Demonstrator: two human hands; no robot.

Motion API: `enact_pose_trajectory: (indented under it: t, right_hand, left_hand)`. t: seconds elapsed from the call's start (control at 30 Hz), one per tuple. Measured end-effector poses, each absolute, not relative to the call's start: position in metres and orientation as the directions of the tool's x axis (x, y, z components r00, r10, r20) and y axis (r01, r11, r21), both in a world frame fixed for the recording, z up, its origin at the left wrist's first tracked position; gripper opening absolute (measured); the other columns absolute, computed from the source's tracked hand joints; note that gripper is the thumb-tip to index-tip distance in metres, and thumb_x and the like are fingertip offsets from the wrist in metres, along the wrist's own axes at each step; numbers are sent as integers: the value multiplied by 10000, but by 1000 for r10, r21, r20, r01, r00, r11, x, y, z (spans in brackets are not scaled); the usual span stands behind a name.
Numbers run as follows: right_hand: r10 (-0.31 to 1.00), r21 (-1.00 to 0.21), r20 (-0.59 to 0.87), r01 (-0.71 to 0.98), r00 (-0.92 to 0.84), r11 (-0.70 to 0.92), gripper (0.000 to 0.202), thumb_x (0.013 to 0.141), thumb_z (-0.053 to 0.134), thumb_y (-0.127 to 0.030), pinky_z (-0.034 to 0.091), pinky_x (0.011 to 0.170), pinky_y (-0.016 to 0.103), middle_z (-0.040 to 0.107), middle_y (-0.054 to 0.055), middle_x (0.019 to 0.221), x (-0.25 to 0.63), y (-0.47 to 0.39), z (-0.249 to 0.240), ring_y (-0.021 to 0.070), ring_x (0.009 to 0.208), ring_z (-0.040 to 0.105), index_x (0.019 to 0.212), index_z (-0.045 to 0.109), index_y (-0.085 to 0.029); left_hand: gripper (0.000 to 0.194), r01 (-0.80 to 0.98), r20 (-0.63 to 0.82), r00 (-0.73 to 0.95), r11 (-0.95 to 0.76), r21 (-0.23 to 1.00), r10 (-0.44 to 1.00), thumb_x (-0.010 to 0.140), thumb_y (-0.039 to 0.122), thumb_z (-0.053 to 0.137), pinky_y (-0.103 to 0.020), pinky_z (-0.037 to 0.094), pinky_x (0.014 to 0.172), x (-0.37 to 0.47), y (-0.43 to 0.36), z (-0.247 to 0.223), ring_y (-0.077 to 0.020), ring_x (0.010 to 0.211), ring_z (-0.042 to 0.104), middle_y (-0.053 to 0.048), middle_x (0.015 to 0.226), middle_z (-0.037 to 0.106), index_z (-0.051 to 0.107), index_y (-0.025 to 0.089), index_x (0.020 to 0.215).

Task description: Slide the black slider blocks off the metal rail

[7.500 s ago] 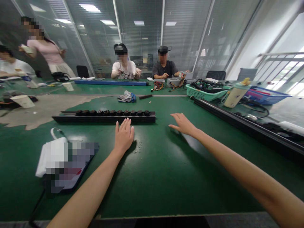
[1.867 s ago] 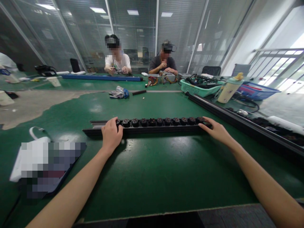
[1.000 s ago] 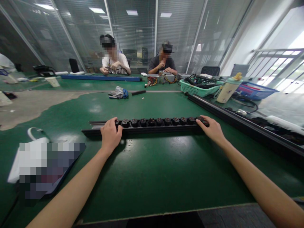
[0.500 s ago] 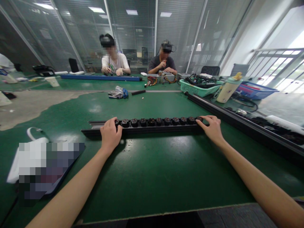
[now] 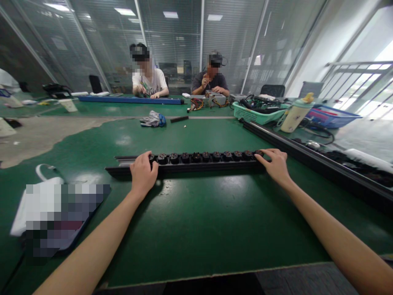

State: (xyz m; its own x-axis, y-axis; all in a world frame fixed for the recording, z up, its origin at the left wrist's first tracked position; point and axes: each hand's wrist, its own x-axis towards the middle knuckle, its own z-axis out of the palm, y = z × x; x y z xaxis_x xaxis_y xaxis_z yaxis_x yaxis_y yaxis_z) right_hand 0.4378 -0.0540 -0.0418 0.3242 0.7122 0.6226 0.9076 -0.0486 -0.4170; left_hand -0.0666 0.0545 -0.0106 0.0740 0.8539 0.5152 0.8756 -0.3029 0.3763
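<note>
A half-curled left hand [image 5: 143, 174] and pinching right hand [image 5: 278, 167] grip a black rail [image 5: 208, 167] at either end of its round parts [image 5: 216, 156]. It lies roughly parallel to the worktop's [image 5: 196, 229] near edge.

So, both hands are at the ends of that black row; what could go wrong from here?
The left hand and right hand pinch the ends of the row of round black parts; uneven pressure might tip one out. The black channel extends past the left hand, so parts could slide that way if it lets go.
</note>
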Motion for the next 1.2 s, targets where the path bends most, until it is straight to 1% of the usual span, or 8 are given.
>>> enact_pose_trajectory:
  t: [0.13,0.3,0.47,0.77,0.97,1.2]
  right_hand:
    - [716,-425,613,903,334,-58,616,999,489,-711,397,1087,591,733,189,1131,436,-55,-39,370,1159,608,1103,835,-212]
    - [724,-433,602,900,337,-58,631,991,490,-722,397,1084,591,735,195,1132,439,-56,-39,377,1160,605,1117,832,-206]
    - [737,-441,588,896,334,-54,604,993,500,-703,383,1085,611,744,191,1147,444,-56,-40,380,1155,604,1143,829,-220]
    - [736,-424,593,903,328,-61,628,993,480,-718,393,1071,591,759,190,1116,449,-56,-41,367,1118,633,1125,828,-213]
    - [742,-427,580,901,337,-75,646,984,480,-739,394,1059,587,764,185,1110,453,-54,-43,370,1107,624,1128,835,-220]
    - [751,-410,580,910,314,-63,639,997,479,-726,396,1064,590,763,191,1166,454,-55,-42,372,1122,629,1138,831,-212]
  left_hand:
    - [517,875,511,76,-303,377,856,988,323,412,-568,408,1188,-67,55,-10,-390,1434,564,-256,1478,652,590,96,1417]
    - [517,880,510,70,-294,373,857,989,328,409,-552,403,1193,-67,54,-10,-381,1438,564,-243,1483,655,588,107,1420]
    - [516,879,505,78,-299,373,859,994,331,405,-548,402,1192,-67,53,-9,-379,1445,561,-241,1488,653,583,110,1425]
    - [511,880,504,71,-292,375,861,991,325,412,-539,403,1194,-66,54,-9,-373,1444,562,-241,1485,652,583,111,1422]
    - [504,882,522,70,-297,366,850,988,334,416,-529,418,1174,-67,55,-11,-369,1418,577,-218,1473,667,587,138,1419]
    - [497,879,527,73,-304,367,847,990,342,417,-526,425,1173,-69,56,-12,-365,1419,579,-212,1473,669,588,150,1415]
